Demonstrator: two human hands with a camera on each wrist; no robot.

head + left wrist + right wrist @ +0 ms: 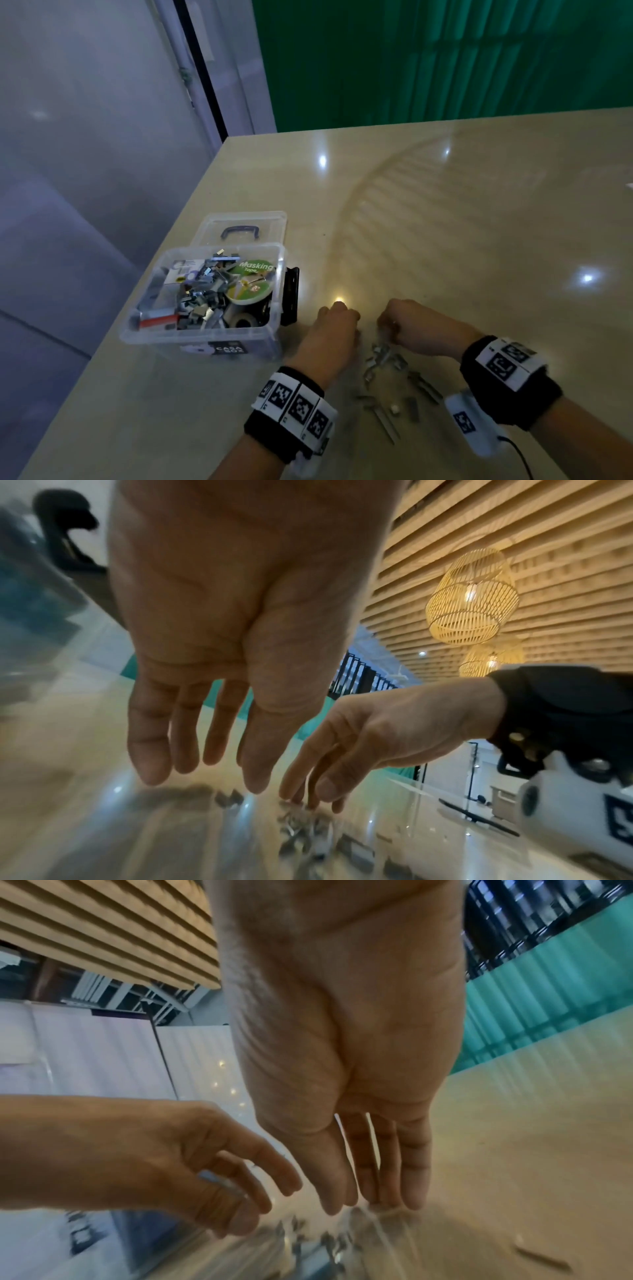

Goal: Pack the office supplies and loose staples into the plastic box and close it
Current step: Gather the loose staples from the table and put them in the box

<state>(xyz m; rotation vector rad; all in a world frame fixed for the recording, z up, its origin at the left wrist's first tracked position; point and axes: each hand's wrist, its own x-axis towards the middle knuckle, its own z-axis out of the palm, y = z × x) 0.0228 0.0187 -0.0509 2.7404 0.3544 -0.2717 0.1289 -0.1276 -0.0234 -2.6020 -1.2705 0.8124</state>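
Observation:
The clear plastic box [205,337] stands open at the table's left edge, its lid [243,222] tipped back. Inside are a masking tape roll [251,284], many staples and a red item. Loose staples [387,356] lie scattered on the table to the right of the box. My left hand [337,329] hovers at their left, fingers [150,750] straight and pointing down, nothing seen in them. My right hand [400,325] points straight down too, and its fingertips [329,788] touch the staple pile [301,823]. My right hand [369,1202] shows straight fingers in its own wrist view.
A black latch [291,296] sticks out from the box's right side. More staple strips [383,414] lie between my wrists. The beige table [479,222] stretches far and right. Its left edge runs close beside the box.

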